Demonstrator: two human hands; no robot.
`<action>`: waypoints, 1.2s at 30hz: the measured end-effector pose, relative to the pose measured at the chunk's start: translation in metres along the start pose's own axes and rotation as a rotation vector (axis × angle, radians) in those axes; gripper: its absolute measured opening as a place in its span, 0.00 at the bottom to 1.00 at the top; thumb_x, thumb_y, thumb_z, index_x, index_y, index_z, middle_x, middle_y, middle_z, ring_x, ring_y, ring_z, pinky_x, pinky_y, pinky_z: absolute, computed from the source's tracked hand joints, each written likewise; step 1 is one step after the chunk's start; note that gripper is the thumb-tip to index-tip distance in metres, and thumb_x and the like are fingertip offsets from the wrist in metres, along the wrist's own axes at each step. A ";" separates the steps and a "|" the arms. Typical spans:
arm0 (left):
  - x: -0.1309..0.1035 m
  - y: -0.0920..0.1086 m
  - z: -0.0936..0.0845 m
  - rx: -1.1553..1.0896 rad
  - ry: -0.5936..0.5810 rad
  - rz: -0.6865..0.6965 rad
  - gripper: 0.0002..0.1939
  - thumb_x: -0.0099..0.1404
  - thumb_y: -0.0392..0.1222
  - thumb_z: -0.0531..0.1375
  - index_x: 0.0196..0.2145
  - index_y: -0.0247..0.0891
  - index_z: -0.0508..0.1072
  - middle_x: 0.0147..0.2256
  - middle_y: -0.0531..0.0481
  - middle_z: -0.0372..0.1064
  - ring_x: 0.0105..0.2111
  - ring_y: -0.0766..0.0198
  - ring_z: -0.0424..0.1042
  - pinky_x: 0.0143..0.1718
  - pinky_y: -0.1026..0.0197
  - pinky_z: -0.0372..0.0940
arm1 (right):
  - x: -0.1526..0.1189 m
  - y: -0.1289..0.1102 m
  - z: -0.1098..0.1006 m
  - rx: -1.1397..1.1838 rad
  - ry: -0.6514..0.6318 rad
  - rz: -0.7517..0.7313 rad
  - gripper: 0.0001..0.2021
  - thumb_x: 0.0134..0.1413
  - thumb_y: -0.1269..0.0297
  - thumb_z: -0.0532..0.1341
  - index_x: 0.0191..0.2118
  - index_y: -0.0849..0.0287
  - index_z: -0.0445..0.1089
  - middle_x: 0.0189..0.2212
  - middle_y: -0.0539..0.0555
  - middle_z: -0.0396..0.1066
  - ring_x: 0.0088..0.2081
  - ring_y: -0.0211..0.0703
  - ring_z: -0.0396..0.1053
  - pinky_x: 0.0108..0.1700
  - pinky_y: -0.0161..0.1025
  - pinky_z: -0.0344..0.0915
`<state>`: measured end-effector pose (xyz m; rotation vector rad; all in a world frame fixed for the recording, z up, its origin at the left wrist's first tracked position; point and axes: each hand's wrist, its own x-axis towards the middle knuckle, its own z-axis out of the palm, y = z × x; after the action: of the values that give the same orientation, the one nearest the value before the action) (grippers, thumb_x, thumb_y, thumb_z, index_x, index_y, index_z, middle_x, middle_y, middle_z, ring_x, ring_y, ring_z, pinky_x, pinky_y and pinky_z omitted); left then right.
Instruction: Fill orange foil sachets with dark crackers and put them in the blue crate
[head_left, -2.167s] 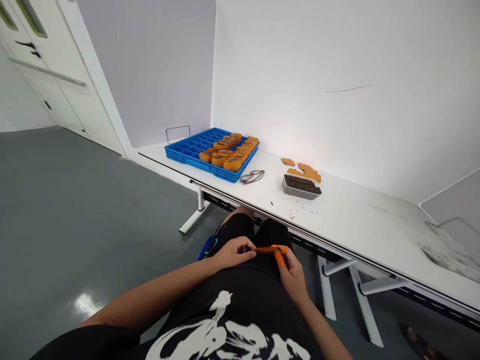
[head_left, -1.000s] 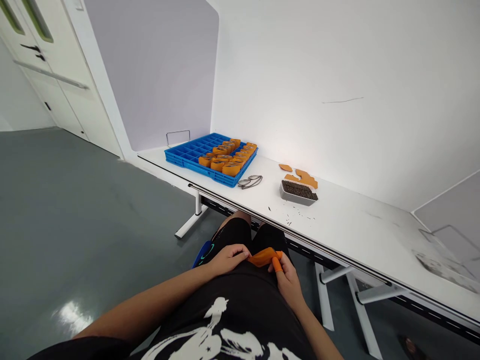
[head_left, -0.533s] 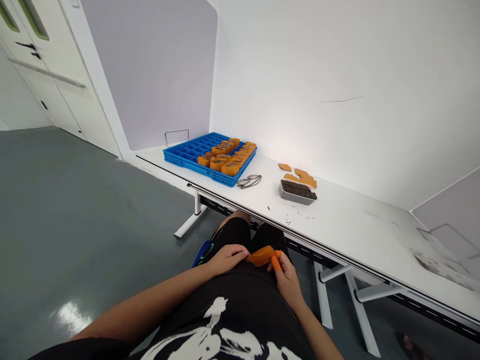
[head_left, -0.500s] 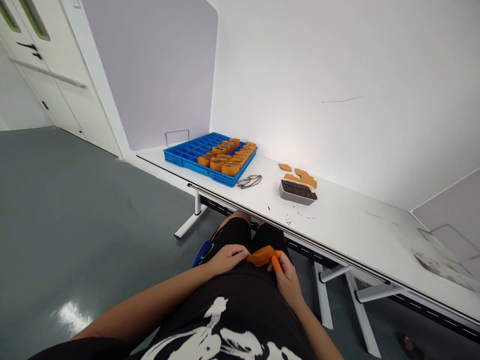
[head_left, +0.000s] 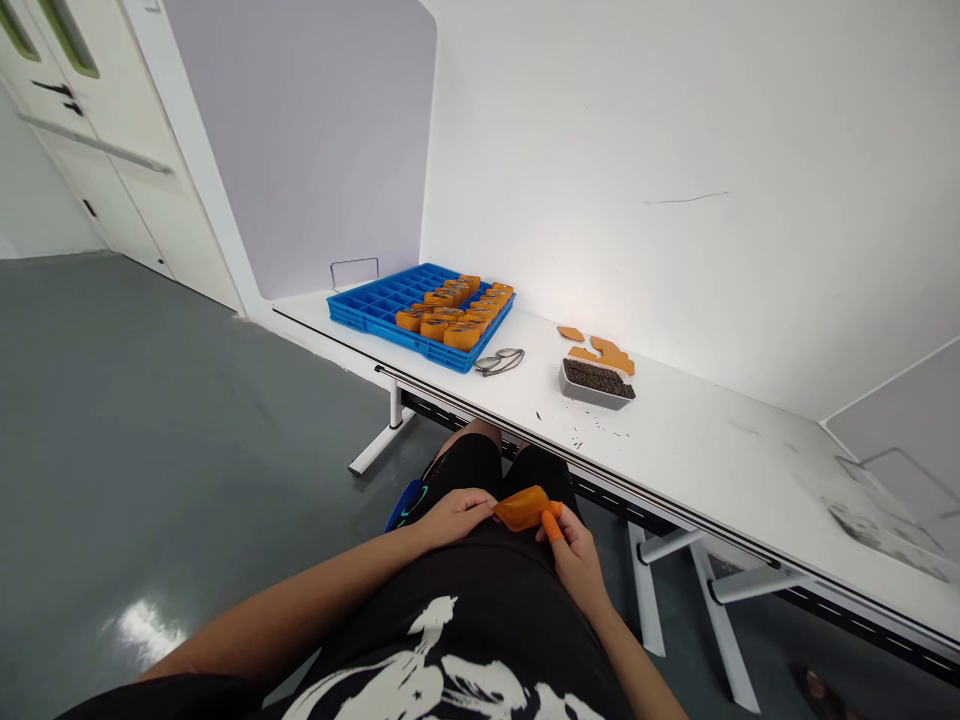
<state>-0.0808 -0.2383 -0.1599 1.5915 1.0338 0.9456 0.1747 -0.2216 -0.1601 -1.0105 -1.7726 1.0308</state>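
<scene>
Over my lap, a small orange leather-like piece [head_left: 522, 509] is stretched between my two hands. My left hand [head_left: 459, 516] pinches its left tip between thumb and fingers. At its right end, my right hand [head_left: 574, 545] grips it, with orange covers on the thumb and a finger. Whether the piece is folded or single cannot be made out. On the table ahead, a grey tub [head_left: 592, 396] holds many thin dark pieces in rows. Several flat orange pieces [head_left: 613, 356] lie behind the tub.
A blue divided tray [head_left: 375, 328] stands at the left of the white table [head_left: 697, 440], its right compartments filled with curled orange pieces [head_left: 460, 336]. Eyeglasses [head_left: 500, 362] lie beside it. Dark scraps [head_left: 577, 443] are scattered before the tub. Table legs [head_left: 646, 585] stand to my right.
The orange piece has turned slightly between my hands, so more of its flat face shows. Both hands stay nearly in place.
</scene>
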 end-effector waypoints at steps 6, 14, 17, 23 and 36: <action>0.002 -0.003 0.001 -0.023 -0.014 -0.021 0.24 0.76 0.59 0.58 0.42 0.32 0.77 0.43 0.45 0.77 0.48 0.55 0.76 0.59 0.44 0.68 | 0.000 0.001 -0.002 0.003 -0.012 0.013 0.22 0.73 0.45 0.58 0.39 0.62 0.71 0.31 0.49 0.68 0.32 0.37 0.68 0.37 0.38 0.71; 0.003 -0.007 0.002 -0.049 -0.028 -0.048 0.24 0.76 0.60 0.58 0.43 0.33 0.77 0.44 0.44 0.77 0.49 0.55 0.76 0.60 0.43 0.67 | 0.000 0.000 -0.004 0.004 -0.026 0.032 0.22 0.73 0.44 0.58 0.40 0.62 0.71 0.31 0.49 0.68 0.32 0.38 0.68 0.37 0.38 0.70; 0.003 -0.007 0.002 -0.053 -0.033 -0.056 0.24 0.76 0.60 0.58 0.42 0.33 0.77 0.44 0.44 0.77 0.50 0.55 0.76 0.61 0.43 0.67 | -0.001 -0.001 -0.004 0.009 -0.028 0.038 0.23 0.73 0.43 0.57 0.41 0.61 0.71 0.30 0.49 0.68 0.32 0.38 0.68 0.37 0.38 0.70; 0.003 -0.006 0.002 -0.056 -0.030 -0.069 0.25 0.76 0.61 0.57 0.42 0.33 0.77 0.44 0.44 0.77 0.49 0.55 0.76 0.60 0.44 0.67 | -0.001 -0.003 -0.003 -0.002 -0.034 0.042 0.23 0.73 0.43 0.58 0.40 0.61 0.71 0.30 0.49 0.68 0.32 0.38 0.68 0.37 0.38 0.70; -0.002 0.003 -0.001 -0.021 -0.108 0.024 0.24 0.74 0.60 0.60 0.48 0.33 0.76 0.45 0.44 0.75 0.48 0.55 0.75 0.55 0.46 0.71 | -0.003 -0.025 -0.001 -0.084 -0.003 0.009 0.19 0.70 0.47 0.58 0.42 0.59 0.75 0.28 0.52 0.70 0.31 0.42 0.69 0.34 0.37 0.66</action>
<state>-0.0818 -0.2403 -0.1569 1.6226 0.9292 0.8734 0.1707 -0.2329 -0.1383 -1.0694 -1.8279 0.9705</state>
